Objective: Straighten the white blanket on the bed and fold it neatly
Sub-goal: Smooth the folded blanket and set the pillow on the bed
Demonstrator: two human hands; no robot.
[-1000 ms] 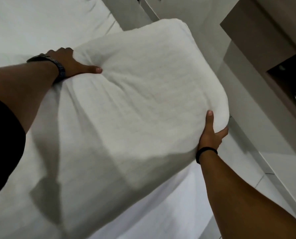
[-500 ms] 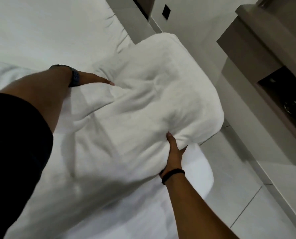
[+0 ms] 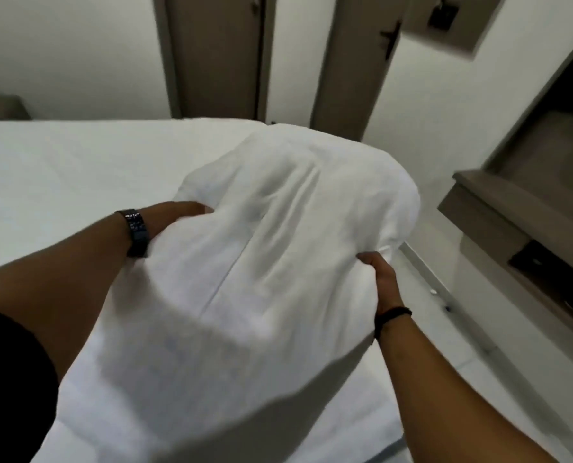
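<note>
The white blanket [image 3: 278,262] is a thick, bunched bundle raised over the near right part of the bed [image 3: 61,168], its lower part trailing toward me. My left hand [image 3: 174,215], with a dark watch on the wrist, grips the bundle's left edge, fingers tucked under the cloth. My right hand [image 3: 380,275], a black band on its wrist, clutches the right edge near a folded corner. The picture is blurred by motion.
The bed's white sheet stretches left and back. Two brown doors [image 3: 218,55] stand in the far wall. A brown cabinet with a shelf [image 3: 512,208] runs along the right, with a strip of tiled floor [image 3: 445,295] between it and the bed.
The view has tilted up, and the doors and far wall now show. Both hands have shifted along the blanket and lifted it into a taller bundle; my right hand has moved to its right edge.
</note>
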